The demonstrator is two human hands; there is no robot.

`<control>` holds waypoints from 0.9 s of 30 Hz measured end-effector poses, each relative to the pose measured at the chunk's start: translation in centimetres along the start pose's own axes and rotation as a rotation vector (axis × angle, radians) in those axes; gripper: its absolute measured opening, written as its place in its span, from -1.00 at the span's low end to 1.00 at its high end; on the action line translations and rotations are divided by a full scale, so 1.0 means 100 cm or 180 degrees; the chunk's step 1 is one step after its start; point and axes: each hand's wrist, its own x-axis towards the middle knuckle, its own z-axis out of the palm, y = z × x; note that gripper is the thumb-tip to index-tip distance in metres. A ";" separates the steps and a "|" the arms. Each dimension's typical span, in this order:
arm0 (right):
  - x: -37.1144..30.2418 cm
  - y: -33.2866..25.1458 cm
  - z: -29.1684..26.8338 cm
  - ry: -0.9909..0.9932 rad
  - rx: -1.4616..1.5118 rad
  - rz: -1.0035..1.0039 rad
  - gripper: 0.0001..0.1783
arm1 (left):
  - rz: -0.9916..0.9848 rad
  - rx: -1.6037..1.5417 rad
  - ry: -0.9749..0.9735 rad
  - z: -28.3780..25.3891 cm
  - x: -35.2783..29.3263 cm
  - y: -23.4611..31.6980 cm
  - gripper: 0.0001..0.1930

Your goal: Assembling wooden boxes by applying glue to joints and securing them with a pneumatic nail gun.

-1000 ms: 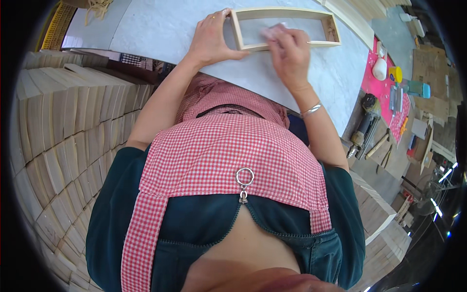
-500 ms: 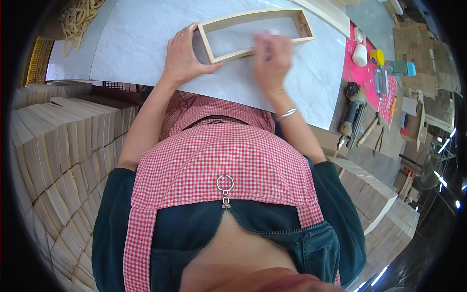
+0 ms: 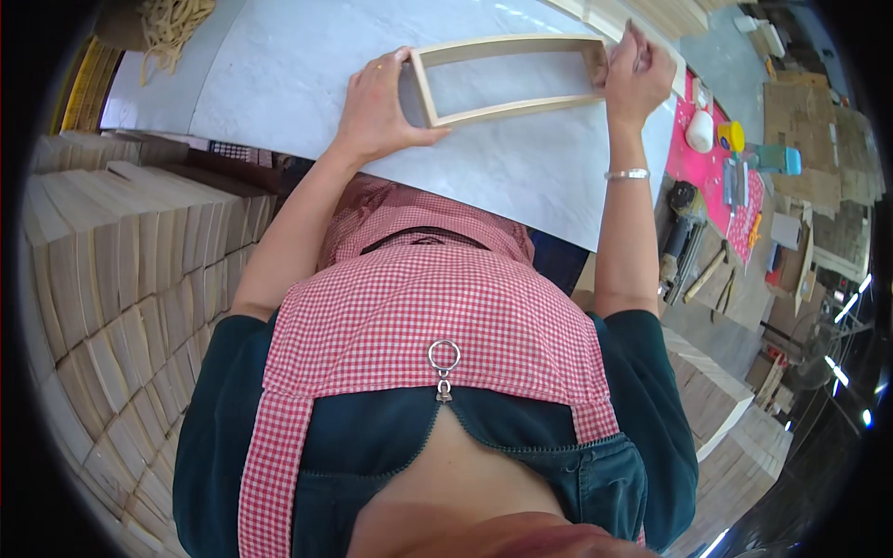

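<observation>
A long, narrow frame of pale wood [image 3: 521,110], open in the middle, sits on the white marbled tabletop [image 3: 279,79]. My left hand [image 3: 377,107] spans its left end, fingers at the far corner and thumb at the near one. By the frame's right end is my right hand [image 3: 640,74], closed with its fingers bent. A small pinkish edge shows at those fingers, but I cannot make out what they hold.
Wooden boards [image 3: 665,14] lie along the far edge. To the right are a white bottle [image 3: 699,132], a yellow tub [image 3: 730,137], a nail gun [image 3: 684,228] and a hammer [image 3: 705,270]. Stacked wood blocks [image 3: 112,251] stand at the left, below a heap of tan strips [image 3: 175,33].
My right hand has moved right and away from me, from the frame's near long side to its right end. My left hand still grips the left end.
</observation>
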 end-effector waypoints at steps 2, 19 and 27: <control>0.016 -0.012 0.032 -0.0552 -0.0149 0.0300 -0.83 | 0.0029 -0.0026 0.0017 0.001 -0.001 0.001 0.14; -0.103 -0.166 0.002 -0.1566 0.1152 -0.1389 -0.88 | 0.0000 -0.0278 0.0065 0.002 -0.003 -0.014 0.02; -0.074 -0.039 -0.113 -0.1243 0.1126 0.0732 -0.86 | -0.0759 -0.1434 -0.0216 -0.023 0.005 0.000 -0.12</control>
